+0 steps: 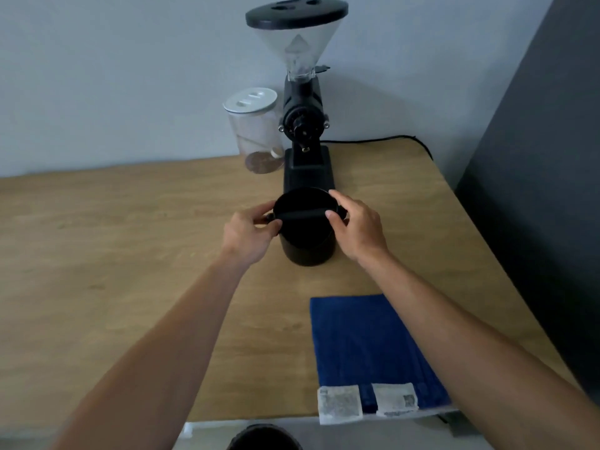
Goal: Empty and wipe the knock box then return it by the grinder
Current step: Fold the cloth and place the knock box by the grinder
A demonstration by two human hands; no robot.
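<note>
The black round knock box (pixel 306 248) stands upright on the wooden table (pixel 130 241), just in front of the black grinder (pixel 305 125). A black bar (pixel 303 215) spans its open top. My left hand (pixel 250 233) grips the box's left rim at the bar's end. On the opposite side, my right hand (pixel 355 227) holds the right rim, thumb resting on the bar. I cannot see what is inside the dark box. A folded blue cloth (pixel 367 349) lies flat near the table's front right.
A clear jar (pixel 256 134) with a white lid and some brown grounds stands left of the grinder. A black cable (pixel 383 139) runs behind toward the right edge. Two white labels (pixel 339 405) hang off the cloth. A dark round object (pixel 263 438) sits below the table's front edge.
</note>
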